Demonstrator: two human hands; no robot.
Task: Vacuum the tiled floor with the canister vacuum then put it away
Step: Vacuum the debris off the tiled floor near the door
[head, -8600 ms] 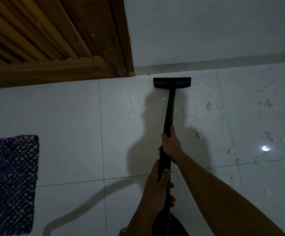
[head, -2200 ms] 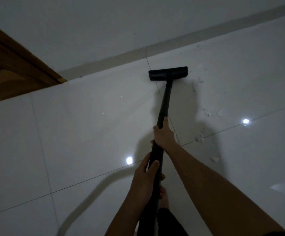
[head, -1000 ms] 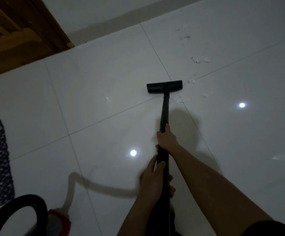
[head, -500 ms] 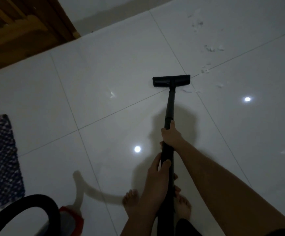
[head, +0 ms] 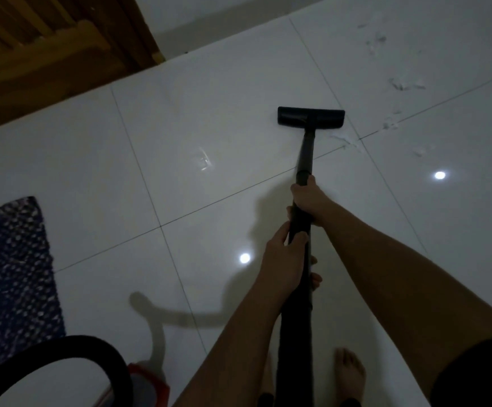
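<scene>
The black vacuum wand (head: 305, 154) runs from my body out to its flat black floor head (head: 311, 117), which rests on the white tiled floor (head: 197, 113). My right hand (head: 309, 199) grips the wand higher up its shaft, fingers wrapped round it. My left hand (head: 282, 259) holds the wand just behind, nearer to me. White debris scraps (head: 347, 141) lie just right of the head, and more (head: 406, 85) farther out. The red canister body (head: 147, 383) shows at the bottom left, with its black hose (head: 62, 345) arching over it.
A dark blue patterned mat (head: 12, 277) lies at the left edge. A wooden door and frame (head: 48, 51) stand at the upper left, beside a white wall with a skirting strip (head: 238, 33). My bare feet (head: 350, 374) are under the wand.
The floor head has slid a little left and away from the debris along the grout line. The view has dropped slightly, showing more of the canister and hose.
</scene>
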